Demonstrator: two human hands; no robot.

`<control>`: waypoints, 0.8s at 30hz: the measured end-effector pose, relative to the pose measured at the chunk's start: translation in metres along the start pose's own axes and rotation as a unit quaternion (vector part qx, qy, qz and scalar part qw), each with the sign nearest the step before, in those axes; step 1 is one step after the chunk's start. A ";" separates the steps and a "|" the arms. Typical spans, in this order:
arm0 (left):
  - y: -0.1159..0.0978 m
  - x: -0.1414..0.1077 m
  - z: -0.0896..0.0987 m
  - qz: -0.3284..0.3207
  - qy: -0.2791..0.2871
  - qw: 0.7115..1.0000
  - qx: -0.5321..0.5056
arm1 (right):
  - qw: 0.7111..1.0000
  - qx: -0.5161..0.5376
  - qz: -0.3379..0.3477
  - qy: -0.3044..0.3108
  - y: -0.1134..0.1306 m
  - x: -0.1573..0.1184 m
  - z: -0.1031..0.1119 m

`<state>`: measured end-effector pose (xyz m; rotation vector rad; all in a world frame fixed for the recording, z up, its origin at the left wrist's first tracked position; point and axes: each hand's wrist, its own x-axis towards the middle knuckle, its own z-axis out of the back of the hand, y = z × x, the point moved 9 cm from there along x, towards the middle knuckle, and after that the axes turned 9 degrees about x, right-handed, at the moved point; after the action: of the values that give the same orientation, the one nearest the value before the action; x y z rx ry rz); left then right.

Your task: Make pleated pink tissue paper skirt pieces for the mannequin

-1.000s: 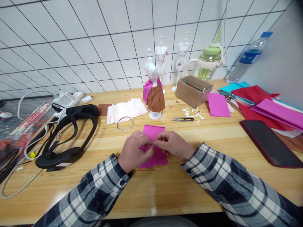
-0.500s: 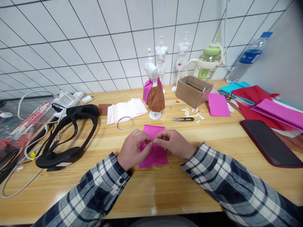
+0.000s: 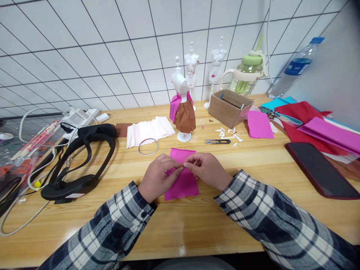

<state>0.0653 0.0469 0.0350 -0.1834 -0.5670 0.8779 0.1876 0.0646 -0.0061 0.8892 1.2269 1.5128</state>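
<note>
A magenta sheet (image 3: pixel 184 186) lies on the wooden table, its top edge folded over. Above it, my left hand (image 3: pixel 161 175) is closed in a pinch, its fingertips meeting those of my right hand (image 3: pixel 209 170), which pinches too. Whatever sits between the fingertips is too small to make out. Just behind the sheet stands a small white dress form (image 3: pixel 180 80) with a brown skirt (image 3: pixel 185 116) and magenta cloth round it. Black thread snips (image 3: pixel 218 141) lie beyond my right hand, and a thin ring (image 3: pixel 148 147) beyond my left.
White pleated cloth (image 3: pixel 150 131), a black headset (image 3: pixel 84 165) and cables are on the left. Further back stand two more dress forms, a cardboard box (image 3: pixel 229 108) and a green-lidded jug (image 3: pixel 249 71). A phone (image 3: pixel 323 170) and coloured sheets lie on the right.
The fingertips of both hands have come closer together, and the small pale thing seen between them is now hidden. The magenta sheet has stayed in place.
</note>
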 end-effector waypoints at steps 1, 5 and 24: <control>0.001 0.000 0.000 0.002 0.000 1.000 -0.001 | 1.000 -0.006 0.010 -0.005 0.001 0.000 0.001; 0.004 -0.001 0.002 0.019 -0.012 1.000 -0.006 | 0.997 -0.024 0.064 -0.039 0.010 -0.002 0.007; 0.000 0.000 0.010 0.026 -0.052 0.998 0.003 | 0.987 -0.071 0.135 -0.055 0.026 -0.008 0.005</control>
<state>0.0602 0.0461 0.0439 -0.1470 -0.6590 0.9431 0.1889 0.0571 0.0203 1.0602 0.9335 1.7172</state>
